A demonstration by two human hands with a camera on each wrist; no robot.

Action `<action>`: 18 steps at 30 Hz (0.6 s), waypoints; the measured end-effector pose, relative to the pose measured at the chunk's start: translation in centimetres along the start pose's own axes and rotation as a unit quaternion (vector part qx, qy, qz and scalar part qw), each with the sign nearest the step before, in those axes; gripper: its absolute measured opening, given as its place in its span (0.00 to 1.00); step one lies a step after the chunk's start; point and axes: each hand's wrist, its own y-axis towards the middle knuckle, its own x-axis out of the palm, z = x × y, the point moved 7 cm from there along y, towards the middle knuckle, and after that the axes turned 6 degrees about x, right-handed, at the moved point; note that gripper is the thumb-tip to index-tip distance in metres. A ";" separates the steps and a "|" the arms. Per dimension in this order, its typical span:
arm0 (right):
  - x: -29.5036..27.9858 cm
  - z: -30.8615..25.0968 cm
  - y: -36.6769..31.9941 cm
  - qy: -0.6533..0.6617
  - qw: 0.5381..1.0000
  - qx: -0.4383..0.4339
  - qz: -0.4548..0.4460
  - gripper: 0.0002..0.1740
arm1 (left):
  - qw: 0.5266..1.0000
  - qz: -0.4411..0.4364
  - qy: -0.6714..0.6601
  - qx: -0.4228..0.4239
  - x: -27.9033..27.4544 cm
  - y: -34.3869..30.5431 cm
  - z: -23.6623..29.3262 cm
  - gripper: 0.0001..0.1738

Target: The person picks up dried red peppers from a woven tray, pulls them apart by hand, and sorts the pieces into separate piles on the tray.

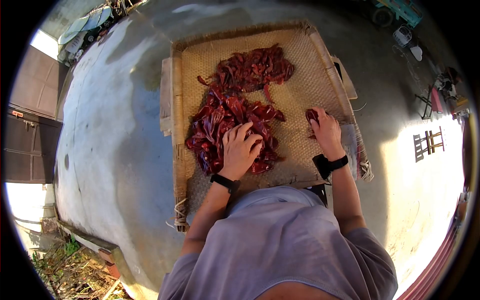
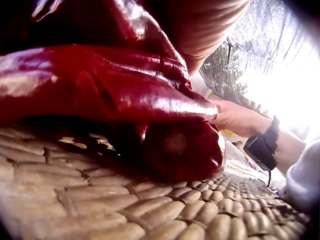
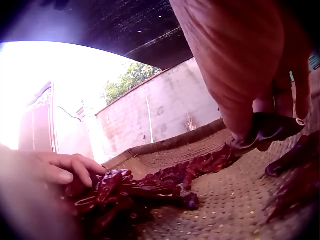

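Observation:
Glossy dark red dried chili peppers lie in a heap (image 1: 215,120) on a woven tray (image 1: 295,145). My left hand (image 1: 241,147) rests on the near part of this heap, its fingers spread and slightly bent over the peppers. To the right, my right hand (image 1: 327,132) pinches one dried chili pepper (image 3: 272,130) between thumb and fingers, above the weave. Other chili peppers (image 3: 295,155) lie on the tray just beyond it in the right wrist view. Close up in the left wrist view, shiny peppers (image 2: 100,85) hide most of my left hand.
A second heap of smaller, shrivelled chili peppers (image 1: 255,67) lies toward the tray's far end. The tray has a raised rim (image 1: 177,100) and stands over a concrete floor (image 1: 115,130). A small stool (image 1: 434,141) stands at the far right, a metal gate (image 1: 32,145) at left.

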 end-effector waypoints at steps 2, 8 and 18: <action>0.2 1.1 0.5 -0.055 0.998 0.004 0.034 0.25 | 1.000 -0.002 -0.005 -0.009 0.0 0.0 -0.1 0.19; 3.2 -4.8 0.3 0.027 0.990 -0.137 0.014 0.25 | 0.997 0.001 0.070 -0.007 -0.8 0.5 1.2 0.34; 6.4 -10.4 0.0 0.028 0.974 -0.222 -0.024 0.21 | 0.993 -0.004 0.122 -0.005 0.0 0.6 1.3 0.24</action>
